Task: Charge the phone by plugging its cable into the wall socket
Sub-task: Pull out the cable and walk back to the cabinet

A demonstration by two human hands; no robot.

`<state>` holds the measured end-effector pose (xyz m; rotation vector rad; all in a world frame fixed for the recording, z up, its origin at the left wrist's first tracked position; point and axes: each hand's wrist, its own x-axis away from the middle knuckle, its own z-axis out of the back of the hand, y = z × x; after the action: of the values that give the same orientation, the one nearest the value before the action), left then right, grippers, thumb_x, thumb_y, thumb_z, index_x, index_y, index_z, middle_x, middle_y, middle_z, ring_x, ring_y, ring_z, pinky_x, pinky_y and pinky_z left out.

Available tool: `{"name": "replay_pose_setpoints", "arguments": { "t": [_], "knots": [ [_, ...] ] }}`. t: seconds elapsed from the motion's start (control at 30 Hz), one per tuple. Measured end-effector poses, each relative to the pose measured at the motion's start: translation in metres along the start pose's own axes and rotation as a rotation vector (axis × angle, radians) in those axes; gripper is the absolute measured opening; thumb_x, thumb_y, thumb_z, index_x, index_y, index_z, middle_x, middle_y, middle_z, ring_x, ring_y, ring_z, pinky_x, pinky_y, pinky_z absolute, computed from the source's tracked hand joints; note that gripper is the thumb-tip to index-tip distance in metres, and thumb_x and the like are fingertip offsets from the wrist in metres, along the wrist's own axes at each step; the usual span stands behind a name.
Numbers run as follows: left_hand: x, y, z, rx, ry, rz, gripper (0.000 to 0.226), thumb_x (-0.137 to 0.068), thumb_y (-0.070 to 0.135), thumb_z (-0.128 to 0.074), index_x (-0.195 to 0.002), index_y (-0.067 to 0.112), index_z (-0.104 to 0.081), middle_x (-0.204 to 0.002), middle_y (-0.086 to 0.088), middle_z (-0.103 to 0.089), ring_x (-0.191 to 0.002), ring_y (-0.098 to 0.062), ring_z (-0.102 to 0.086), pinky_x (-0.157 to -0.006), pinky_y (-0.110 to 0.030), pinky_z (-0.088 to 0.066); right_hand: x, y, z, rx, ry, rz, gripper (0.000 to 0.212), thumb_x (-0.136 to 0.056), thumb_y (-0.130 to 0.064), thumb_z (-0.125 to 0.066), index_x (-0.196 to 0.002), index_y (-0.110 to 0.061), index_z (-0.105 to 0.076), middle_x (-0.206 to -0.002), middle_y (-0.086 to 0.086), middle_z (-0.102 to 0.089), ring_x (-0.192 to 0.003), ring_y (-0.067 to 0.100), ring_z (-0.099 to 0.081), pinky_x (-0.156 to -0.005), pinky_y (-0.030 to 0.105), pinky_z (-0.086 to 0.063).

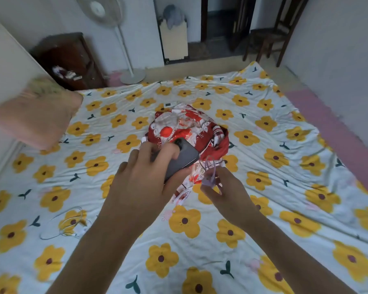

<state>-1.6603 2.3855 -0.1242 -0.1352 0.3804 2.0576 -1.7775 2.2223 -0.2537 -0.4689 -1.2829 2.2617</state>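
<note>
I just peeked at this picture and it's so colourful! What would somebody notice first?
First, the white bedsheet with big yellow flowers filling nearly the whole view. In its middle lies a crumpled red and white patterned cloth, and just in front of it the left hand grips a dark grey phone. Beside it, the right hand pinches a pale lilac charging cable in its fingers.

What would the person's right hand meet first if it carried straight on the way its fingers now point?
Probably the red patterned cloth bunched on the bed, just beyond the right hand, which pinches the lilac cable. The fingers point forward and slightly left, close to the phone's near corner; depth is unclear.
</note>
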Motion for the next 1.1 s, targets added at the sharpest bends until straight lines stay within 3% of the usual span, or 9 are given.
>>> {"name": "replay_pose_setpoints", "arguments": {
  "t": [0.13, 0.2, 0.37, 0.47, 0.57, 0.63, 0.77, 0.93, 1.1],
  "knots": [
    [0.037, 0.017, 0.047, 0.011, 0.040, -0.043, 0.043, -0.091, 0.067, -0.025, -0.109, 0.031, -0.041, -0.109, -0.003, -0.051, -0.092, -0.030, -0.056, -0.066, -0.039, -0.048, 0.056, -0.059, 0.032, -0.003, 0.033, 0.045, 0.014, -0.093, -0.022, -0.064, -0.100, -0.014, -0.056, -0.102, -0.008, -0.062, -0.092, -0.004, -0.059, -0.073, 0.011, -0.045],
    [0.059, 0.028, 0.062, 0.060, 0.059, -0.080, 0.043, -0.093, 0.067, -0.027, -0.111, 0.031, -0.041, -0.110, -0.003, -0.051, -0.092, -0.030, -0.055, -0.064, -0.038, -0.046, 0.091, -0.086, 0.045, 0.033, 0.046, 0.062, 0.012, -0.093, -0.019, -0.065, -0.101, -0.018, -0.057, -0.102, -0.004, -0.061, -0.086, -0.003, -0.056, -0.069, 0.006, -0.041],
    [0.097, 0.060, 0.070, 0.167, 0.057, -0.212, 0.043, -0.091, 0.064, -0.028, -0.110, 0.027, -0.042, -0.105, -0.003, -0.049, -0.083, -0.028, -0.052, -0.056, -0.036, -0.043, 0.183, -0.121, 0.069, -0.114, 0.238, -0.083, 0.011, -0.095, -0.018, -0.062, -0.102, -0.024, -0.057, -0.100, 0.000, -0.063, -0.085, 0.013, -0.062, -0.066, 0.014, -0.046],
    [0.111, 0.086, 0.069, 0.280, 0.053, -0.296, 0.042, -0.092, 0.064, -0.029, -0.109, 0.028, -0.041, -0.102, -0.002, -0.048, -0.078, -0.025, -0.050, -0.052, -0.035, -0.039, 0.236, -0.132, 0.080, -0.167, 0.444, -0.163, 0.013, -0.093, -0.011, -0.061, -0.103, -0.020, -0.060, -0.092, 0.003, -0.064, -0.074, 0.011, -0.058, -0.062, 0.012, -0.042],
    [0.127, 0.113, 0.061, 0.592, -0.011, -0.321, 0.036, -0.091, 0.064, -0.032, -0.106, 0.032, -0.038, -0.102, 0.001, -0.053, -0.076, -0.020, -0.055, -0.054, -0.040, -0.046, 0.282, -0.141, 0.091, -0.212, 0.595, -0.212, 0.015, -0.093, -0.007, -0.058, -0.103, -0.018, -0.061, -0.085, 0.010, -0.061, -0.070, 0.020, -0.054, -0.063, 0.022, -0.043],
    [0.135, 0.132, 0.054, 0.771, -0.069, -0.313, 0.032, -0.091, 0.063, -0.033, -0.103, 0.034, -0.037, -0.099, 0.000, -0.058, -0.074, -0.017, -0.057, -0.054, -0.041, -0.046, 0.304, -0.146, 0.101, -0.216, 0.667, -0.213, 0.014, -0.093, -0.007, -0.055, -0.099, -0.019, -0.061, -0.076, 0.004, -0.056, -0.067, 0.020, -0.051, -0.061, 0.020, -0.043],
    [0.141, 0.164, 0.041, 0.862, -0.134, -0.352, 0.022, -0.091, 0.061, -0.035, -0.098, 0.041, -0.037, -0.081, 0.011, -0.049, -0.062, -0.010, -0.045, -0.053, -0.029, -0.033, 0.335, -0.145, 0.121, -0.243, 0.792, -0.217, 0.017, -0.092, -0.004, -0.051, -0.102, -0.013, -0.062, -0.066, -0.015, -0.055, -0.065, 0.011, -0.050, -0.061, 0.015, -0.042],
    [0.132, 0.205, 0.032, 0.934, -0.206, -0.377, 0.010, -0.094, 0.054, -0.037, -0.096, 0.044, -0.037, -0.094, 0.019, -0.051, -0.080, -0.007, -0.053, -0.062, -0.012, -0.040, 0.365, -0.134, 0.147, -0.247, 0.919, -0.258, 0.017, -0.091, -0.004, -0.051, -0.100, -0.014, -0.062, -0.070, -0.007, -0.053, -0.067, 0.014, -0.048, -0.060, 0.021, -0.041],
    [0.116, 0.268, 0.012, 0.787, -0.212, -0.512, 0.028, -0.089, 0.065, -0.033, -0.101, 0.039, -0.036, -0.098, 0.006, -0.053, -0.079, -0.011, -0.054, -0.054, -0.021, -0.034, 0.391, -0.110, 0.185, -0.143, 1.007, -0.278, 0.013, -0.084, -0.020, -0.053, -0.092, -0.024, -0.062, -0.072, -0.004, -0.056, -0.066, 0.014, -0.048, -0.062, 0.025, -0.043]
  ]
}}
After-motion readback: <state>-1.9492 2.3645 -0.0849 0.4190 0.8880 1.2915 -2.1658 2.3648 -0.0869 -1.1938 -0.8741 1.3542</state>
